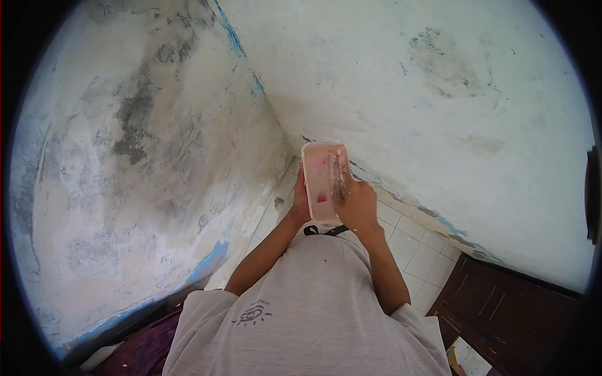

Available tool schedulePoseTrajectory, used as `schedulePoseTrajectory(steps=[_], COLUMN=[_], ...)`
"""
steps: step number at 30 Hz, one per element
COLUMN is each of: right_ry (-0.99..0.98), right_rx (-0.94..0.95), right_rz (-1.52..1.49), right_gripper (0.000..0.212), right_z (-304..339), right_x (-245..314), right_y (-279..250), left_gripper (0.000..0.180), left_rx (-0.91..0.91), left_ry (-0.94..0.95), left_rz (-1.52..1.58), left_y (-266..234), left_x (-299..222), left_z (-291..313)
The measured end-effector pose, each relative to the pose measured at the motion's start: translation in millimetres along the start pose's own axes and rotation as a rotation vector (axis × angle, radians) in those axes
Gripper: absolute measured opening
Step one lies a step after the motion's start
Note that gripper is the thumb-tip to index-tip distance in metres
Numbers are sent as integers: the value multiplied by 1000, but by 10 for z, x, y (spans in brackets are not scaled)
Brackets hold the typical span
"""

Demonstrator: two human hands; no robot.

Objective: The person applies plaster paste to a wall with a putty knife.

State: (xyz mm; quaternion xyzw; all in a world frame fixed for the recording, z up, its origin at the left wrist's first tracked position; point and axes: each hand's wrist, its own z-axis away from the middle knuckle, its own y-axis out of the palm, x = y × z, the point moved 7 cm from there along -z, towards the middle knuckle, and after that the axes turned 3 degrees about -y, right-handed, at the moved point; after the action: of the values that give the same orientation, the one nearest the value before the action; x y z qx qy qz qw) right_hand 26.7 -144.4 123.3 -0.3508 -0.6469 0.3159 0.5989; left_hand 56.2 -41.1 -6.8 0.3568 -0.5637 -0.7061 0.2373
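We are holding a shallow, rectangular, pale-pink container (320, 180) in front of our waist, above the white-tiled floor (411, 250) near the corner. Our left hand (301, 199) is clamping its left side, probably to steady it and leave the opening facing up; any fingers underneath are hidden. Our right grip (359, 203) is closing around a narrow, whitish, paste-smeared tool (337, 172) lying along the container's right side, seemingly to bring it against the inside; we cannot tell its exact kind.
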Motion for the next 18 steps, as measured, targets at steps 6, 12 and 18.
schedulePoseTrajectory(steps=[6, 12, 18], right_ry=[52, -90, 56], right_rx=[40, -1, 132], right_rz=[51, -57, 25], right_gripper=[31, 28, 29], right_z=[155, -13, 41], right_x=[-40, 133, -81], right_y=[81, 146, 129], left_gripper=[71, 72, 70], left_rx=[112, 6, 0], left_ry=[-51, -6, -5], left_rz=[5, -4, -10], left_y=[158, 105, 72], left_x=[58, 79, 0], left_z=[22, -16, 12])
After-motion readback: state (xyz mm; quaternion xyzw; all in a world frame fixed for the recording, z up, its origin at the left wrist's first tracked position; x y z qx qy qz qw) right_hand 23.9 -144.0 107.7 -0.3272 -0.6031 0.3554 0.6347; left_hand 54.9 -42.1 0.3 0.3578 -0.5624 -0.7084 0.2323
